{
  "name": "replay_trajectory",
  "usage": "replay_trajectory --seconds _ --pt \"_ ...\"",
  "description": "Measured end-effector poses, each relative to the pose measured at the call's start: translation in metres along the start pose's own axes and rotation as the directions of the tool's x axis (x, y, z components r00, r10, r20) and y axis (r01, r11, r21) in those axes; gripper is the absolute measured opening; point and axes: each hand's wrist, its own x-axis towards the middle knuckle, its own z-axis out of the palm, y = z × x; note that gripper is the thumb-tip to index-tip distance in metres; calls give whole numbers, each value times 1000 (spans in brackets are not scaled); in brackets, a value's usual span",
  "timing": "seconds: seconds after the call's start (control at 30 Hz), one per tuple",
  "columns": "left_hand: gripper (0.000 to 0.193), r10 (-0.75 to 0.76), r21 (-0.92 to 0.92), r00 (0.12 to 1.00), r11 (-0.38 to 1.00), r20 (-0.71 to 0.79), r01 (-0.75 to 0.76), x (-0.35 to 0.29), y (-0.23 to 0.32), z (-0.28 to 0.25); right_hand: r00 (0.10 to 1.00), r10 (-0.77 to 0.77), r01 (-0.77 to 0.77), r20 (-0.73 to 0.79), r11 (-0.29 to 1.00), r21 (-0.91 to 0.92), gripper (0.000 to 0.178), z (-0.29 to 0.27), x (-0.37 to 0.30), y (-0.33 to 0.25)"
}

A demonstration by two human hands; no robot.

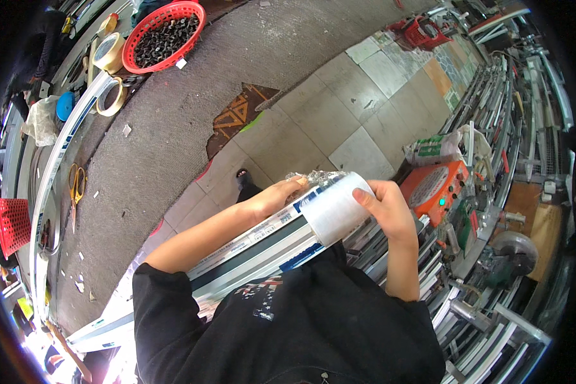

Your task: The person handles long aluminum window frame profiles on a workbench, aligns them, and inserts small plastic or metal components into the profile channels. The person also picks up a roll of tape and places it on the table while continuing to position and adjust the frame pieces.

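Both hands meet over a long white and grey aluminium profile bundle (262,246) held slantwise across the person's body. Left hand (276,195) lies flat on its upper end, fingers extended along the crinkled clear wrap there. Right hand (385,208) grips a roll of clear stretch film (335,208), thumb pressed on its outer face, the roll touching the bundle. Beside it stands an orange machine (436,189); a red plastic basket (163,35) and yellow-handled scissors (77,185) rest on the grey felt workbench (173,128).
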Motion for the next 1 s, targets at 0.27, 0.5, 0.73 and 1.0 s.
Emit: replay_trajectory --seconds 0.27,0.5,0.73,1.0 --pt "30 -255 -446 943 834 213 326 7 -7 -4 845 346 -462 -408 856 -232 72 -11 -58 95" --pt "29 -361 -596 882 651 302 470 -1 -12 -22 880 328 -426 344 865 265 65 15 90 119" --pt "34 -404 -600 841 589 361 541 0 3 -32 950 310 -285 -29 904 319 48 37 150 14" --pt "31 -248 -432 932 834 264 344 -5 31 -47 991 110 -93 79 977 -190 45 0 49 -86"
